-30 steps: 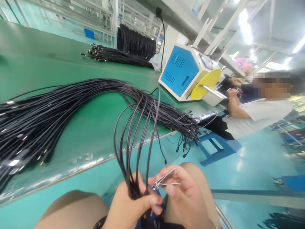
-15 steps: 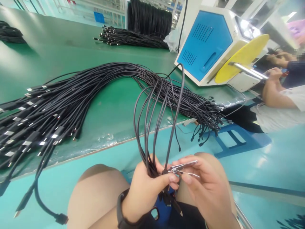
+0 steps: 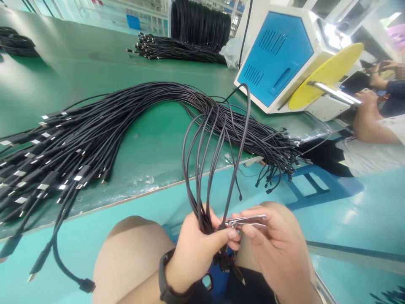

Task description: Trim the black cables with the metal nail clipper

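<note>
Several black cables (image 3: pixel 199 185) loop down from the bundle into my left hand (image 3: pixel 193 249), which is closed around them near their connector ends. The connectors (image 3: pixel 228 264) hang below my fingers, partly hidden. In my right hand (image 3: pixel 278 245) are silver nail clippers (image 3: pixel 249 220), pinched between thumb and fingers. Their jaw end meets one cable just above my left thumb; the exact contact is hidden. The large cable bundle (image 3: pixel 152 93) arches over the green table, white-marked plugs at the left and small connectors at the right.
A blue and white machine (image 3: pixel 272 55) with a yellow disc (image 3: pixel 325 76) stands at the right. Behind lie another cable bundle (image 3: pixel 177 48) and hanging black cables (image 3: pixel 201 23). A person's arm (image 3: pixel 368 112) is at the far right, above a blue stool (image 3: pixel 319 188).
The clippers' levers have come closer together as my right hand squeezes. My left hand keeps its hold on the cables. The whole view has shifted slightly.
</note>
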`<action>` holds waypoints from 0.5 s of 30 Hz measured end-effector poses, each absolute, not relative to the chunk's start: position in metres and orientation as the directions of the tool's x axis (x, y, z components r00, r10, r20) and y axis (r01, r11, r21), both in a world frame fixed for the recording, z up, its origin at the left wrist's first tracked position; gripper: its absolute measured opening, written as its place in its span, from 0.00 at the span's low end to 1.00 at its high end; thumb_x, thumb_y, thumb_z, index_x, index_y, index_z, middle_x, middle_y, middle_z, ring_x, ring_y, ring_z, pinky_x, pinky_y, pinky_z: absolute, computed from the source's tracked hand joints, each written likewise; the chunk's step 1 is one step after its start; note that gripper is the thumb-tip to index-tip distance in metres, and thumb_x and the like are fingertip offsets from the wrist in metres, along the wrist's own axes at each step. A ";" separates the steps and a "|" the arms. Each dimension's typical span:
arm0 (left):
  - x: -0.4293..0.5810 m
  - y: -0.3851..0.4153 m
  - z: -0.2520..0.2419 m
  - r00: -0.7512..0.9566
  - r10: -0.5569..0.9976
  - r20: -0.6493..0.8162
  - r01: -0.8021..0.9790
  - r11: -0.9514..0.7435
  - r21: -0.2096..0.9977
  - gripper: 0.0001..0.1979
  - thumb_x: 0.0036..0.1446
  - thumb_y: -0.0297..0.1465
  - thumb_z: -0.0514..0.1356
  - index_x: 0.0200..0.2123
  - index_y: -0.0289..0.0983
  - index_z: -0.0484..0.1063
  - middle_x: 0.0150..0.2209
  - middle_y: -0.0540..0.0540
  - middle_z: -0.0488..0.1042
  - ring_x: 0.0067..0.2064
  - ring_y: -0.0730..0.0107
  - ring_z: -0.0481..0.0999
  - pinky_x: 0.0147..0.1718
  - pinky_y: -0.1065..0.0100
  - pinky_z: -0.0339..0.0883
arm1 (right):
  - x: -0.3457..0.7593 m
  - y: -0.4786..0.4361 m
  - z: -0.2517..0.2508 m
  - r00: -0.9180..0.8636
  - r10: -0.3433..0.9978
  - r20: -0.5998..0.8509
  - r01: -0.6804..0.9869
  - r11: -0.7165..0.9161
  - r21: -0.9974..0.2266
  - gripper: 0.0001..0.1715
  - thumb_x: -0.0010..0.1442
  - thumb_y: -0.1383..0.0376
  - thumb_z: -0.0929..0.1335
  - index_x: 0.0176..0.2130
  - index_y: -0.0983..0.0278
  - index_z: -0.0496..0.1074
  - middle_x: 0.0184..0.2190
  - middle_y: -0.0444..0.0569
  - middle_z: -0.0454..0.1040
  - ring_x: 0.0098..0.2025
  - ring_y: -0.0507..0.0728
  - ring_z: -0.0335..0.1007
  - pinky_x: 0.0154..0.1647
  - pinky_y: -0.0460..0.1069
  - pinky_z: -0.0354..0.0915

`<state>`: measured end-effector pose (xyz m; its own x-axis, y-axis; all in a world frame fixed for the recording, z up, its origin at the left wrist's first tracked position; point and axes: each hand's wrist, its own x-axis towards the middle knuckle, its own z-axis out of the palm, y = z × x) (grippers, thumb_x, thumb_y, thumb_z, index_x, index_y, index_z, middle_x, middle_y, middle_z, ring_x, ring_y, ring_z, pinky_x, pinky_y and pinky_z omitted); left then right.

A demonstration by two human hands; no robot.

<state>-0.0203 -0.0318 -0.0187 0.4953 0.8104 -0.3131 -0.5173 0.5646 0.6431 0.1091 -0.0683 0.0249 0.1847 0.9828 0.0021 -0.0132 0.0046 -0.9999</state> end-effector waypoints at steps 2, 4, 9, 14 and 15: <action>-0.020 -0.032 -0.018 0.485 0.815 -0.318 -0.517 0.560 0.648 0.19 0.45 0.25 0.70 0.25 0.38 0.59 0.20 0.50 0.78 0.24 0.67 0.79 0.26 0.71 0.71 | 0.112 -0.068 0.021 0.183 0.983 -0.035 -0.098 -0.017 -0.995 0.03 0.62 0.63 0.70 0.39 0.56 0.74 0.34 0.46 0.80 0.27 0.52 0.76 0.29 0.47 0.75; -0.019 -0.030 -0.016 0.469 0.821 -0.327 -0.485 0.549 0.681 0.18 0.44 0.25 0.71 0.24 0.38 0.61 0.20 0.51 0.77 0.23 0.68 0.78 0.26 0.71 0.70 | 0.116 -0.067 0.018 0.093 0.994 -0.053 -0.187 -0.035 -0.982 0.05 0.62 0.60 0.70 0.41 0.56 0.74 0.36 0.46 0.78 0.31 0.53 0.76 0.32 0.50 0.74; -0.018 -0.026 -0.016 0.452 0.820 -0.352 -0.275 0.503 0.819 0.10 0.45 0.28 0.71 0.26 0.35 0.71 0.21 0.50 0.78 0.25 0.68 0.77 0.27 0.71 0.69 | 0.121 -0.063 0.020 -0.132 0.986 -0.107 -0.131 -0.124 -0.984 0.09 0.60 0.60 0.72 0.42 0.59 0.75 0.42 0.49 0.74 0.33 0.51 0.70 0.33 0.48 0.69; -0.017 -0.024 -0.030 0.451 0.805 -0.386 -0.227 0.521 0.823 0.24 0.47 0.48 0.69 0.39 0.35 0.73 0.30 0.41 0.82 0.24 0.63 0.79 0.25 0.68 0.68 | 0.143 -0.037 0.031 0.101 0.994 -0.029 0.235 -0.052 -0.971 0.07 0.61 0.62 0.70 0.41 0.60 0.74 0.41 0.48 0.76 0.44 0.57 0.73 0.46 0.51 0.68; -0.017 -0.022 -0.031 0.449 0.806 -0.385 -0.242 0.525 0.816 0.26 0.47 0.49 0.68 0.41 0.35 0.73 0.30 0.41 0.82 0.23 0.63 0.78 0.25 0.67 0.69 | 0.154 -0.027 0.031 0.182 0.983 0.037 0.358 -0.031 -0.933 0.07 0.61 0.63 0.69 0.41 0.60 0.74 0.42 0.48 0.76 0.48 0.57 0.71 0.51 0.52 0.66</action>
